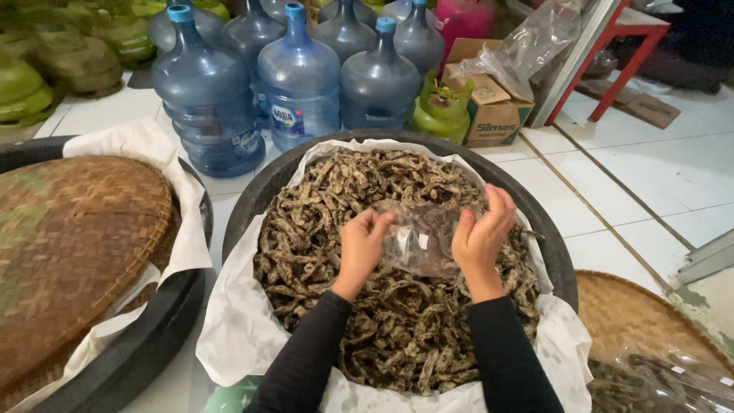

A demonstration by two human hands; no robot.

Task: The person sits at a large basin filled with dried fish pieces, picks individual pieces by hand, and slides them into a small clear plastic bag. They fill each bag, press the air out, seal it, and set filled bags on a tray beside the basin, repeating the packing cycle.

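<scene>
Both hands over the middle of a big round black tub (552,252), holding between them a small clear plastic bag (417,241). Left hand (361,246) closed in a pinch on the bag's edge at 9 o'clock; right hand (480,233) pinching the opposite edge at 3 o'clock, fingers half curled, thumb pressed against the film. Bag stretched between the two grips, just above the heap, seemingly empty or nearly so; hard to tell through the thin film.

To do this well, probably: keep each grip close to the mouth, rub thumb against forefinger so the two layers part, pull gently outward rather than hard, since thin film may tear. Best kept low over the tub, so that anything dropped lands back on the pile.

Tub lined with white paper (245,329) folded over the rim, filled near to the top with dark, shrivelled dried strips (344,191), brown and curled. At 9 o'clock a second black tub (164,336), also paper-lined, covered by a round woven bamboo tray (76,237); contents hidden. At 4 o'clock another woven tray (619,306) with clear packed bags (665,378) of the same dark strips. At 12 o'clock, on the white tiled floor, a row of large blue water jugs (298,76), a green gas canister (442,111) and a cardboard box (493,111).
</scene>
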